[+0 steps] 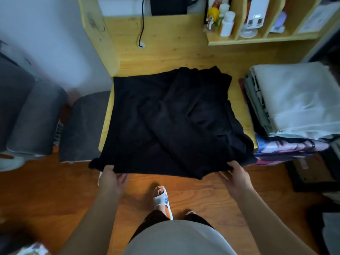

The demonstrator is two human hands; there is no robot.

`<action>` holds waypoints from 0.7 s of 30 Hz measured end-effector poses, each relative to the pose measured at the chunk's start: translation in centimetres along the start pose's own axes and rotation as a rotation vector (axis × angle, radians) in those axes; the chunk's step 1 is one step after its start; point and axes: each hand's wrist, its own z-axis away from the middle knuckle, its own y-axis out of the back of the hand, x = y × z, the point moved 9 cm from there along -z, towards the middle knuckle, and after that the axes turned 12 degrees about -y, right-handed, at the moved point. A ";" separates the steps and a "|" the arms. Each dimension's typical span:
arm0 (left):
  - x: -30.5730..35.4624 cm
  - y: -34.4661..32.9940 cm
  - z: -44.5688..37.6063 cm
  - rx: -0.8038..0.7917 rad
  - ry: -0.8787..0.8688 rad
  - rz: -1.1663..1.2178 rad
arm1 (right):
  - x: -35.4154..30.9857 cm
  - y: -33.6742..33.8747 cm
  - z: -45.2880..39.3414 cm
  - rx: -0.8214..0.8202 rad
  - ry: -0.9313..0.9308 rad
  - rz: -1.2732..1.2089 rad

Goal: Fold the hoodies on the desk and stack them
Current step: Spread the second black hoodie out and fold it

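A black hoodie (165, 122) lies spread over the wooden desk (165, 52), its sleeves crossed over the body and its near hem hanging past the desk's front edge. My left hand (112, 178) pinches the hem at its left corner. My right hand (234, 176) grips the hem at the right corner. At the desk's right end sits a stack of folded clothes (294, 100), pale on top with darker layers beneath.
A wooden shelf unit (261, 34) with bottles and a small figure stands at the back right. A black cable (141, 30) hangs down the desk's back panel. A dark stool (84, 126) stands left of the desk. My sandalled foot (161, 197) is on the wooden floor.
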 end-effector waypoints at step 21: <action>9.6 -7.9 4.1 -0.038 -0.146 0.494 | -10.7 -9.6 10.6 0.038 0.256 -0.044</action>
